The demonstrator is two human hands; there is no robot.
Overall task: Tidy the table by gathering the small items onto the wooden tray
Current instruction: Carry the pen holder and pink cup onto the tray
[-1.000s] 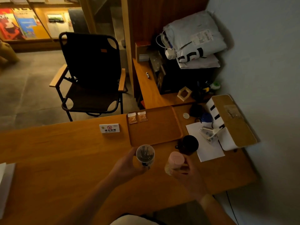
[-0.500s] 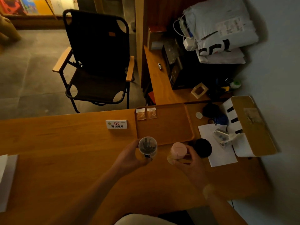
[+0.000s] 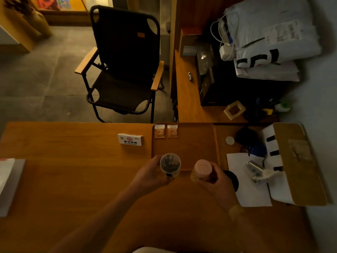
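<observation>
A wooden tray (image 3: pixel 197 148) lies on the table with two small sachets (image 3: pixel 166 131) at its far left corner. My left hand (image 3: pixel 149 175) grips a clear jar of dark sticks (image 3: pixel 170 164) over the tray's near left edge. My right hand (image 3: pixel 215 181) holds a pink-lidded jar (image 3: pixel 201 168) at the tray's near right corner. A black round lid (image 3: pixel 232 179) lies on the table just right of that hand, partly hidden by it.
A no-smoking sign (image 3: pixel 129 139) stands left of the tray. To the right lie white paper (image 3: pixel 249 190), a stapler-like tool (image 3: pixel 259 170), a white box with a wooden lid (image 3: pixel 299 161), dark items (image 3: pixel 246 136) and a small white disc (image 3: pixel 229 140). A black chair (image 3: pixel 124 70) stands beyond the table.
Both hands have carried their jars forward from the table in front of the tray to its near edge. The view has tilted further down.
</observation>
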